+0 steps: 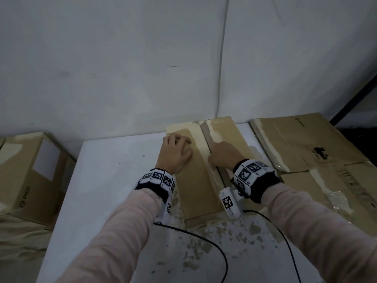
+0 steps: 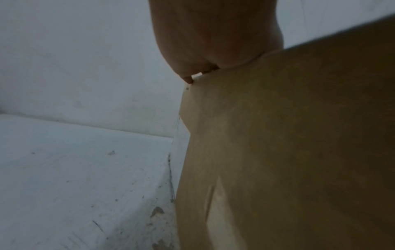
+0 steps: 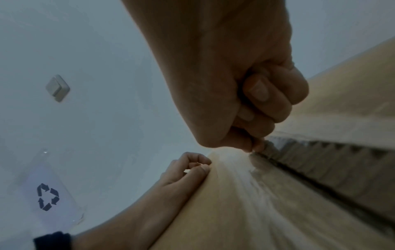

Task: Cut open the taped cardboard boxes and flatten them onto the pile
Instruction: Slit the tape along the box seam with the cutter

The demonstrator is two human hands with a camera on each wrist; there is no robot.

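Note:
A brown cardboard box [image 1: 195,180] lies lengthwise on the white table [image 1: 112,180], with its top seam [image 1: 208,137] split open between two flaps. My left hand [image 1: 175,154] rests on the left flap with its fingers curled under, and nothing shows in it. The left wrist view shows only the heel of that hand [image 2: 213,33] against the cardboard [image 2: 278,152]. My right hand [image 1: 222,156] is a tight fist at the seam. Its thumb and forefinger [image 3: 255,148] pinch the corrugated edge of the right flap [image 3: 320,155]. No cutter is visible.
A pile of flattened boxes [image 1: 306,144] lies just right of the box. A taped, upright box [image 1: 30,176] stands off the table's left side. Black cables [image 1: 204,242] trail over the scuffed near table. A white wall stands close behind.

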